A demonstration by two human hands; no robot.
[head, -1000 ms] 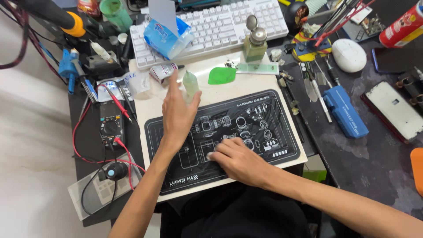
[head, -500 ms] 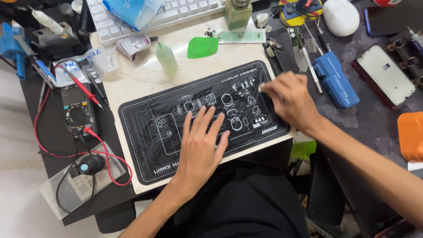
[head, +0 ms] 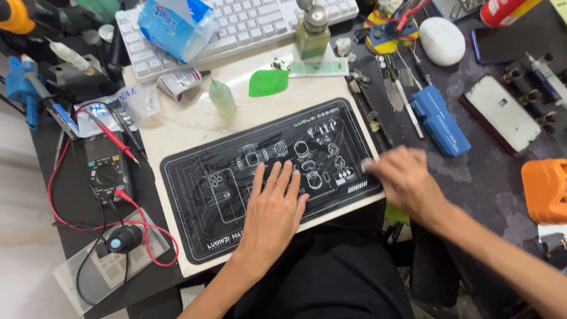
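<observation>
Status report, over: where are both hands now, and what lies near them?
Left hand flat on black mat, fingers spread. Right hand at mat's right edge, blurred. Green bottle and green pick beyond the mat.

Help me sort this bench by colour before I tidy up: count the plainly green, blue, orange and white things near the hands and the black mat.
Green: 3, the squeeze bottle, flat pick and pump bottle.
Blue: 2, the tissue pack and tool case.
Orange: 1, the box.
White: 2, the keyboard and mouse.
Total: 8.
</observation>
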